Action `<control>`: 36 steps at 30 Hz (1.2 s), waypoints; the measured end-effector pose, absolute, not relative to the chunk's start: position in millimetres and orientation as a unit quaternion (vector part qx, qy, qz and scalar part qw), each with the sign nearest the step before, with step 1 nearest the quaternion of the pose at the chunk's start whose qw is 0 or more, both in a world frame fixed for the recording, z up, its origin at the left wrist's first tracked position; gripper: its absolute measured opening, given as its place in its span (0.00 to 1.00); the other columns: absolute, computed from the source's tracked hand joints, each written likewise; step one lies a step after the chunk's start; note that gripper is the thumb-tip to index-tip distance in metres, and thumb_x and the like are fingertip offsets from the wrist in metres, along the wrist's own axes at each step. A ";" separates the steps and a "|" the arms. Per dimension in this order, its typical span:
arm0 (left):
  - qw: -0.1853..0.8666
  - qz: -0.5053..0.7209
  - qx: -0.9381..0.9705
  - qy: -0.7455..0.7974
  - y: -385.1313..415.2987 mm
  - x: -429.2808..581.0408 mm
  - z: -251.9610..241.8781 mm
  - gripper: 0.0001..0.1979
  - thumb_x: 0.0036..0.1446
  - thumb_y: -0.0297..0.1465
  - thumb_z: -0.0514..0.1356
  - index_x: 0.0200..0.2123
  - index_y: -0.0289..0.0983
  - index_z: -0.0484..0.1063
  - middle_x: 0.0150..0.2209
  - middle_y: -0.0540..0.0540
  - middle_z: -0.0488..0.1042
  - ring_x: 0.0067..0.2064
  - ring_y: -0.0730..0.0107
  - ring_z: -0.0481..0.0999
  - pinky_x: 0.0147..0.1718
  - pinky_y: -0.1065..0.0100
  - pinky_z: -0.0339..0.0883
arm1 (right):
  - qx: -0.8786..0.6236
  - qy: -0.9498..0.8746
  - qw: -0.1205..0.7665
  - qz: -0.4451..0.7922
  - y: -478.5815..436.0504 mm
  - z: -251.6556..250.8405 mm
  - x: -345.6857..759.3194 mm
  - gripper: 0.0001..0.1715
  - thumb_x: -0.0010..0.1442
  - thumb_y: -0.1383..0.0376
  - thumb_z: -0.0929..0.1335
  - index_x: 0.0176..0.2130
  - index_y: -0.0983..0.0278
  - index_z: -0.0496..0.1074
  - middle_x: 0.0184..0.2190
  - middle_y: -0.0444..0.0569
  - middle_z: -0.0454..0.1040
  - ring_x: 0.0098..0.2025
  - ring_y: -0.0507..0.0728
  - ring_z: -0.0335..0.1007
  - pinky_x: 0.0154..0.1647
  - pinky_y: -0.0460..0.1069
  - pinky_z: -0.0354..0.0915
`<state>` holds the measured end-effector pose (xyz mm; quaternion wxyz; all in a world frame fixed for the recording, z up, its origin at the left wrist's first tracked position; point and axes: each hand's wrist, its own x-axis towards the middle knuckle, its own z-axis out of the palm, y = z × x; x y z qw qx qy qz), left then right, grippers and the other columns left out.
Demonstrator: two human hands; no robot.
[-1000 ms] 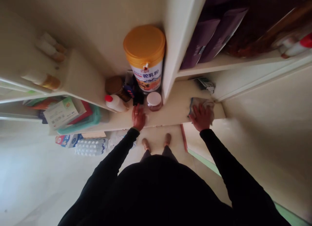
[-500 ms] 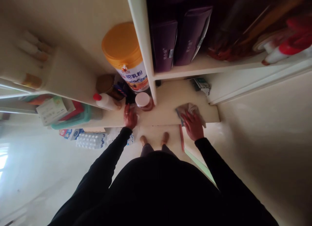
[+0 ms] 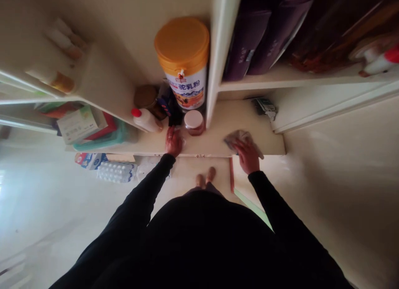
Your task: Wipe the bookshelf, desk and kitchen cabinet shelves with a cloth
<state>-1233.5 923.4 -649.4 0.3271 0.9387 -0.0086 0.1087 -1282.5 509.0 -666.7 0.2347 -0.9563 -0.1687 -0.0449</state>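
My right hand (image 3: 248,157) presses on a crumpled greyish cloth (image 3: 237,135), which lies on the white shelf board (image 3: 215,145). My left hand (image 3: 173,143), with a ring on one finger, rests on the same board, fingers stretched forward. Something clear and shiny, perhaps thin plastic, shows beside its fingers, too blurred to name. Close to its right stands a small jar with a pale pink lid (image 3: 193,120). Behind it is a big tub with an orange lid (image 3: 183,46). A white bottle with a red cap (image 3: 146,118) leans to its left.
A brown-lidded jar (image 3: 146,98) stands behind the bottle. Purple boxes (image 3: 249,44) fill the upper right shelf. Small dark packets (image 3: 264,107) lie at the board's back right. Further left are a teal-rimmed container (image 3: 102,141) and a white box (image 3: 77,125). Wrapped packs (image 3: 116,172) sit on the floor.
The view has shifted, so the shelf items appear further right. My right hand stays on the cloth, which looks slightly more bunched. One foot has come closer to the other.
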 end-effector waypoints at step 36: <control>0.233 0.106 0.967 0.000 925.6 -1227.3 -647.4 0.31 0.66 0.38 0.59 0.68 0.29 0.72 0.75 0.27 0.64 0.79 0.44 0.59 0.79 0.50 0.51 | -0.970 0.043 0.227 -0.070 446.4 -674.2 -1296.3 0.49 0.72 0.41 0.69 0.77 0.66 0.61 0.81 0.61 0.54 0.81 0.80 0.37 0.78 0.79 0.39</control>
